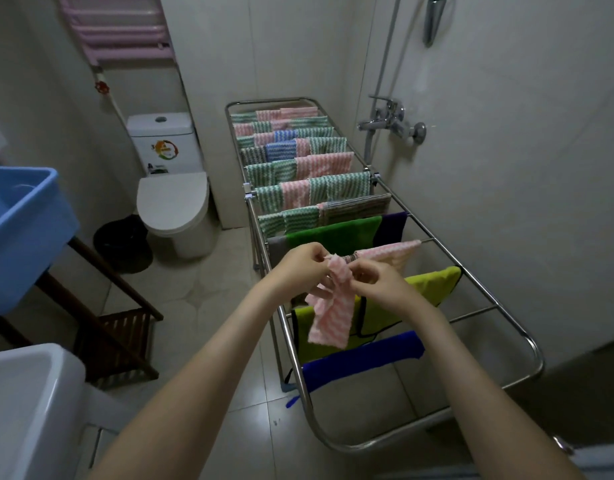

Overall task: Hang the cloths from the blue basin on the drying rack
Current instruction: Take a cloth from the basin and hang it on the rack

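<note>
As the left hand (304, 263) and right hand (380, 282) pinch its top edge, the pink-and-white zigzag cloth (331, 320) hangs long-axis down — over the steel-tube drying rack's (499, 308) near rails.

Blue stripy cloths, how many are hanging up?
2. One blue wavy-striped cloth hangs on a far rail of the metal drying rack, the other one rail nearer. More may be hidden.

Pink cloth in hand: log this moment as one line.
left grip: pinches pink cloth | right grip: pinches it | over drying rack, unhung
</note>
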A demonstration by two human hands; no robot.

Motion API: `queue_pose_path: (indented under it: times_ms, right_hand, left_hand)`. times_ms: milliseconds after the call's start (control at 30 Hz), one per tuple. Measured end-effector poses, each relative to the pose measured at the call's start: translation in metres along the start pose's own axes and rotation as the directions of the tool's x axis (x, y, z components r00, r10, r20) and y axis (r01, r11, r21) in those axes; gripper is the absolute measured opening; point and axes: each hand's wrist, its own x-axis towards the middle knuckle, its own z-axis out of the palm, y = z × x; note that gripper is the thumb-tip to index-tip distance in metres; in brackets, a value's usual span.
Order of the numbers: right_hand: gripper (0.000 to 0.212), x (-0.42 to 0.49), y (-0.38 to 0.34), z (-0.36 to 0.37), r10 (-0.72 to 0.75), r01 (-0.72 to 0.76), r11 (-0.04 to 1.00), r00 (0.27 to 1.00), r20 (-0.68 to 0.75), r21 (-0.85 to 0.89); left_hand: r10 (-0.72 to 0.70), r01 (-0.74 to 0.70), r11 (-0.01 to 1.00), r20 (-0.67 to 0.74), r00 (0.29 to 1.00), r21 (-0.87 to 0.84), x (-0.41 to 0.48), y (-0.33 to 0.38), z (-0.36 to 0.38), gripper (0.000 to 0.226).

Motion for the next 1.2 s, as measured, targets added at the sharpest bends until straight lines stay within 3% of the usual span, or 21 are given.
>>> queue_pose_path:
  times_ms: [200,300,367,433,500,567,700,767,867,967,1100,1200]
  right_hand:
    - [0.016,-0.003,0.006,-0.001,0.107,-0.101,0.994,0.983,-0.15,0.045]
    - [0.018,-0.002,0.006,0.0,0.126,-0.113,0.988,0.985,-0.12,0.11]
    - [0.002,-0.002,0.005,0.0,0.131,-0.128,0.986,0.991,-0.029,0.108]
    - [0.037,-0.002,0.005,0.0,0.125,-0.121,0.991,0.991,0.057,-0.055]
    - [0.06,-0.001,0.003,0.003,0.106,-0.088,0.956,0.993,0.049,-0.281]
    - [0.056,-0.002,0.003,0.005,0.072,-0.061,0.938,0.997,0.018,-0.34]
    - [0.021,-0.003,0.007,0.005,0.13,-0.118,0.955,0.991,0.029,-0.271]
    - [0.035,-0.004,0.011,0.001,0.166,-0.15,0.946,0.986,0.031,-0.286]
    - [0.064,-0.007,0.016,-0.006,0.201,-0.208,0.93,0.978,-0.055,-0.303]
    - [0.074,-0.009,0.022,-0.013,0.141,-0.209,0.935,0.96,-0.241,-0.286]
    - [0.068,-0.015,0.037,-0.02,0.019,-0.132,0.962,0.907,-0.422,-0.239]
    - [0.042,-0.025,0.06,-0.025,0.011,-0.161,0.938,0.899,-0.438,-0.308]
  left_hand:
    - [-0.013,0.015,0.998,-0.038,0.999,0.059,0.0,-0.012,-0.001,0.009]
    - [-0.015,0.019,0.992,-0.04,0.999,0.123,-0.003,-0.018,-0.002,0.011]
    - [-0.017,0.025,0.986,-0.048,0.999,0.163,-0.004,-0.022,-0.002,0.014]
    - [-0.023,0.028,0.988,-0.036,0.999,0.154,-0.006,-0.025,-0.002,0.014]
    - [-0.011,0.01,0.991,0.005,1.0,0.132,-0.008,-0.027,-0.001,0.017]
    - [0.016,-0.022,0.992,0.05,0.999,0.123,-0.011,-0.028,0.002,0.022]
    - [0.025,-0.031,0.989,0.042,0.999,0.146,-0.012,-0.032,0.007,0.023]
    - [0.0,-0.004,0.987,0.029,1.0,0.159,-0.011,-0.032,0.009,0.022]
    - [-0.01,0.005,0.992,0.037,0.999,0.126,-0.011,-0.032,0.016,0.019]
    - [0.019,-0.02,0.999,0.017,1.0,0.038,-0.004,-0.037,0.029,0.028]
    - [0.072,-0.073,0.997,0.024,0.997,0.024,0.01,-0.043,0.044,0.032]
    - [0.069,-0.078,0.988,0.071,0.995,0.135,0.015,-0.047,0.056,0.033]
